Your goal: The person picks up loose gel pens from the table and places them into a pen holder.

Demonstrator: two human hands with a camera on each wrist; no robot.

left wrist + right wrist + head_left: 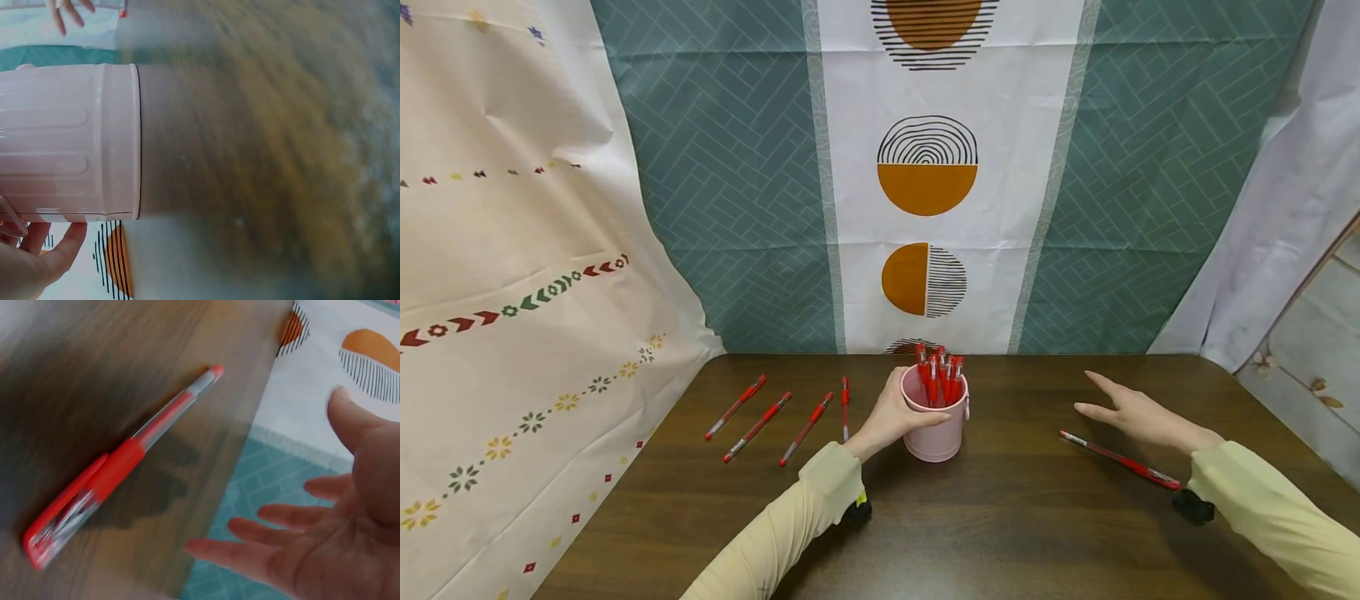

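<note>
A pink bucket-shaped pen holder point(934, 442) stands upright on the table with several red pens point(942, 379) in it, caps upward. My left hand point(891, 418) grips its left side, thumb along the front; the left wrist view shows fingers point(65, 250) against the pink wall. On the right, my right hand point(1138, 414) hovers over the table with fingers spread and nothing held. Just below it lies one red capped pen point(1120, 460), its cap end toward my right wrist. In the right wrist view that pen point(134, 453) lies apart from the extended fingers.
Left of the pen holder, several more red pens lie on the brown table point(985, 533), one of them a slanting pen point(757, 427) and another an upright-pointing pen point(846, 404) near my left hand. A patterned curtain point(925, 192) hangs behind the table's far edge.
</note>
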